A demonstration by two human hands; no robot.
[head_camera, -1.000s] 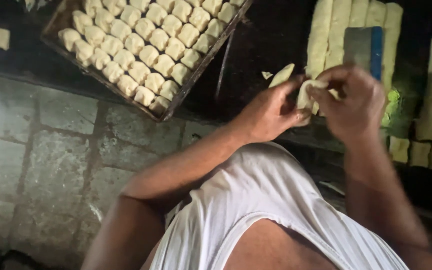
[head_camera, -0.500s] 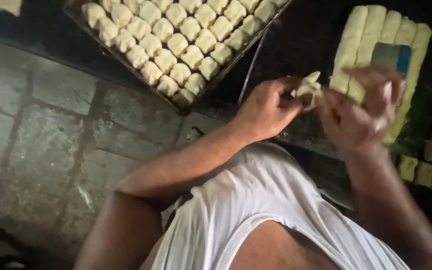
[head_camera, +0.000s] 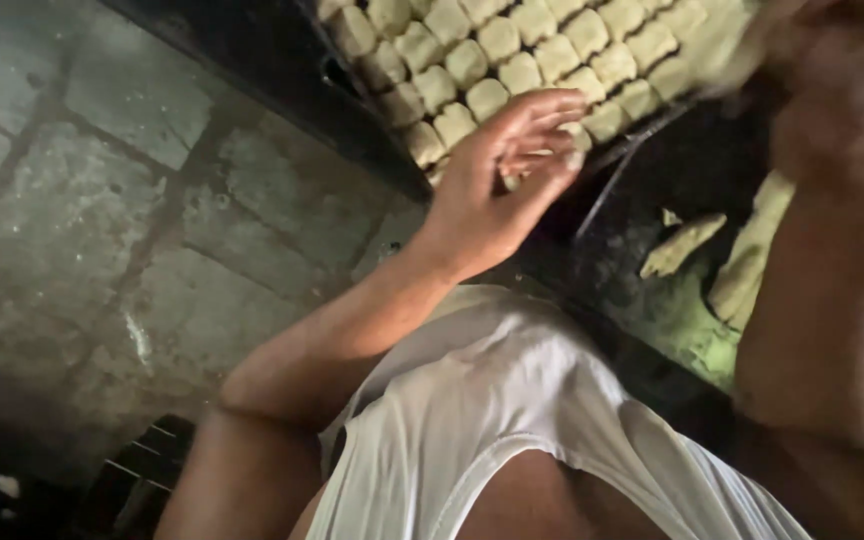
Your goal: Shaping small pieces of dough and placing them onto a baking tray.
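My left hand (head_camera: pixel 502 170) hovers with fingers spread over the near corner of a dark tray (head_camera: pixel 620 168). The tray holds several rows of small pale dough squares (head_camera: pixel 512 50). Nothing shows clearly in that hand; a bit of dough peeks out just under the fingers. My right hand (head_camera: pixel 837 90) is raised at the top right, blurred by motion, and I cannot make out whether it holds anything. Below it a pale dough strip (head_camera: pixel 747 265) and a small scrap (head_camera: pixel 682 245) lie on the dark work surface.
Grey stone slabs (head_camera: pixel 152 200) cover the floor to the left. My white sleeveless shirt (head_camera: pixel 512 420) fills the lower middle. A dark slatted object (head_camera: pixel 142 480) sits at the bottom left.
My hands have parted. The left one let go of the dough piece and swung left over the tray; the right one rose to the top right. The view shifted so the tray sits nearer.
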